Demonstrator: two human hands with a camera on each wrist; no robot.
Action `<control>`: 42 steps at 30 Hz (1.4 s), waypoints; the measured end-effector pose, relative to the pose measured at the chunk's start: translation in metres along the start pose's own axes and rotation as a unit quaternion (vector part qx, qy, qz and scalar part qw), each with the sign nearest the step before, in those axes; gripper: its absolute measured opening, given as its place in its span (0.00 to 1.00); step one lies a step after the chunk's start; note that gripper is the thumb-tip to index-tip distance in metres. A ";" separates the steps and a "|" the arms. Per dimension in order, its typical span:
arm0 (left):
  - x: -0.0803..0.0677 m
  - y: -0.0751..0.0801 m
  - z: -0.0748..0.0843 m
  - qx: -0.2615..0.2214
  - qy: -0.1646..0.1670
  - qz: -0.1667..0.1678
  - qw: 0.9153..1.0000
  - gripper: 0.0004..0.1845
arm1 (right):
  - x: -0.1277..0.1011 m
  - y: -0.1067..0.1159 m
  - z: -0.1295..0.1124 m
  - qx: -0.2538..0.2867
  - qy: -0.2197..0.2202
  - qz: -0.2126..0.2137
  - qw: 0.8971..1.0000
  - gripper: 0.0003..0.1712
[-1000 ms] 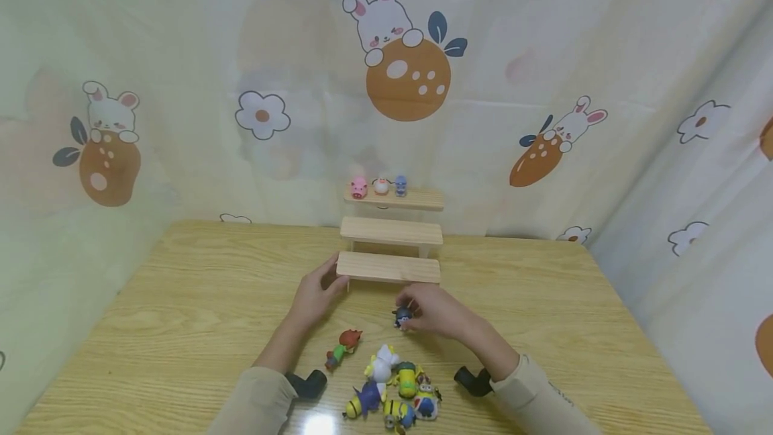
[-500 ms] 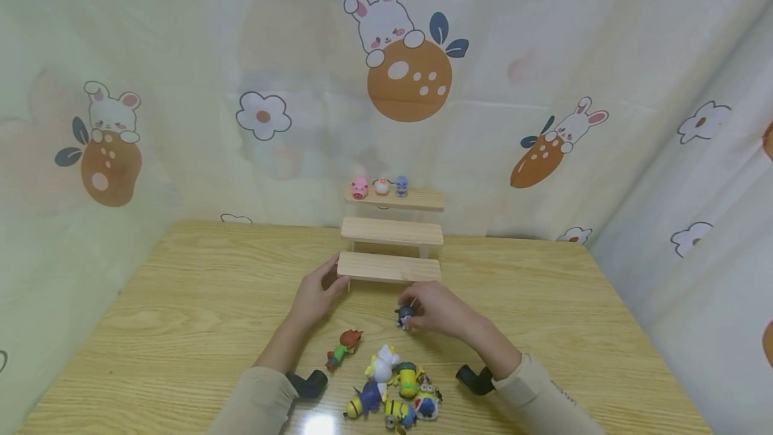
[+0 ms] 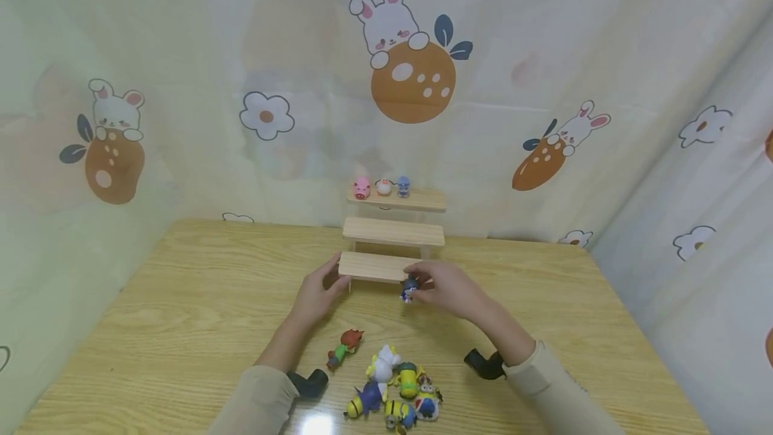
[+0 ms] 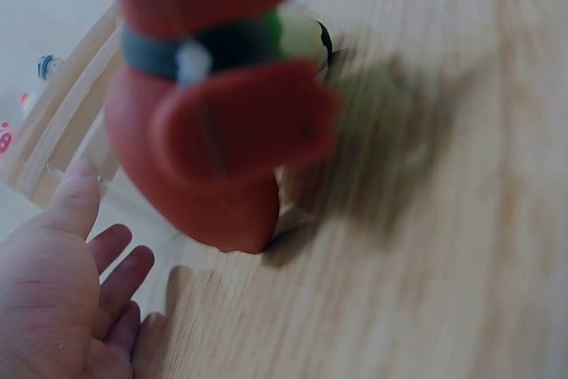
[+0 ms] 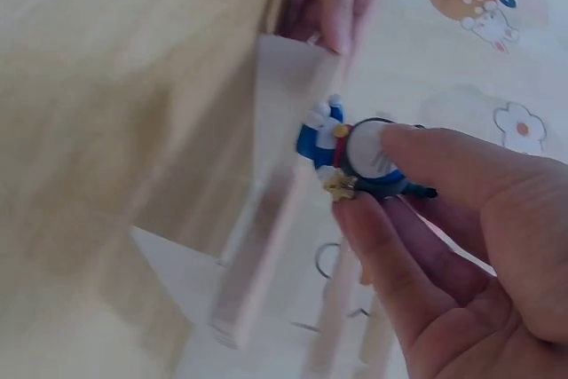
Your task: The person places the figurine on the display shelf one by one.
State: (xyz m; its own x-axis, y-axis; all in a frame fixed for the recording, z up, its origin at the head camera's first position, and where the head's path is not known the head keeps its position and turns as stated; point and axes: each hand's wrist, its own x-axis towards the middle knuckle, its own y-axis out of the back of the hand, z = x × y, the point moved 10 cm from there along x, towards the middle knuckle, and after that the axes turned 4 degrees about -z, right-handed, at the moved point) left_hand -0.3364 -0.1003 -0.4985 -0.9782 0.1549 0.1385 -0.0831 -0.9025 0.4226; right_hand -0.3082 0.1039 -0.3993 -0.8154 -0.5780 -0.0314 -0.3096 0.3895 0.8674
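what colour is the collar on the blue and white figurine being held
The narrow collar is red, clearest in the right wrist view.

Gripped by the right hand (image 3: 448,289), the figurine (image 5: 362,153) was blue and white, touched with red and yellow. Beyond that grip, the pig (image 3: 361,188) was pink and the cream curtain (image 3: 314,39) bore white rabbits (image 3: 392,27) on orange fruit (image 3: 392,97).

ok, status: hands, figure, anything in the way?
Left hand at lowest step's left end. Right hand pinching blue-and-white figure, not yet on step. No obstacle visible; step's right end partly hidden.
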 end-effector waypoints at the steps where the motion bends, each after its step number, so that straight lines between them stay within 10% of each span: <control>1: 0.000 0.000 -0.001 0.001 0.000 0.000 1.000 0.38 | 0.001 0.006 0.000 0.002 0.001 0.009 1.000 0.24; 22: 0.001 0.001 -0.003 0.008 0.003 0.006 1.000 0.35 | 0.052 0.122 0.018 0.023 -0.031 0.182 0.982 0.26; 42: 0.001 0.002 -0.004 -0.003 0.004 0.007 1.000 0.37 | 0.093 0.131 0.045 -0.014 -0.070 0.183 0.980 0.26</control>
State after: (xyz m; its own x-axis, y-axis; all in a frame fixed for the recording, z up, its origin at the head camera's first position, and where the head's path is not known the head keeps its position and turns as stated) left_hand -0.3387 -0.1033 -0.5010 -0.9808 0.1393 0.1365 -0.0710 -0.9069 0.4153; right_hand -0.4470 0.1334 -0.3113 -0.9293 -0.2977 0.2187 0.0290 0.5314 0.8466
